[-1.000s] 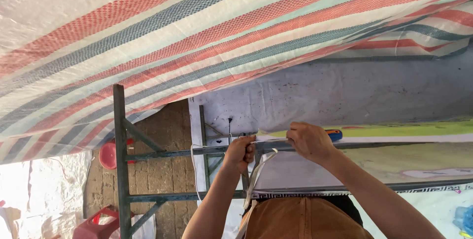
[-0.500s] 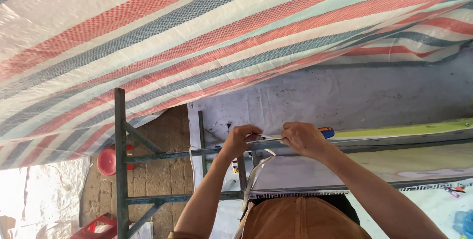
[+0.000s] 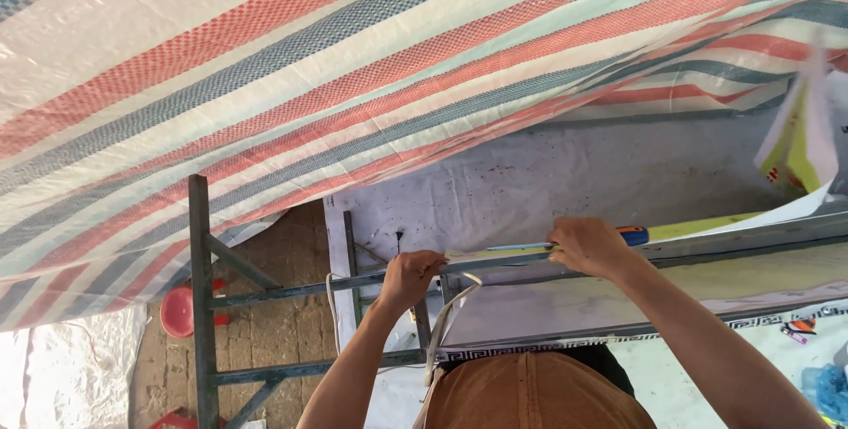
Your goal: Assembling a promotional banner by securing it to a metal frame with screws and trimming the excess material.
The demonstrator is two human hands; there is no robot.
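Tarpaulin [image 3: 353, 67], striped red, blue and white, fills the whole upper view and hides whatever is above it. Near the bottom edge a brown cap [image 3: 530, 394] blocks the person's head and body, and both forearms are cut off by the frame. The left hand [image 3: 408, 277] is closed around the grey metal bar [image 3: 291, 289] of a scaffold-like frame, fingers wrapped over the top, knuckles toward us. To the right of it, the right hand [image 3: 590, 245] is curled shut on a thin tool with a blue and orange handle [image 3: 632, 235], pressed along the same bar; its slim front end pokes out left of the fist, and it may be a screwdriver, though most of it is hidden by the fingers. A white strap [image 3: 446, 314] loops down just beside the left hand. Farther back, a stained grey wall [image 3: 565, 182]. Lower left, a red plastic stool [image 3: 178, 312] on the brick floor.
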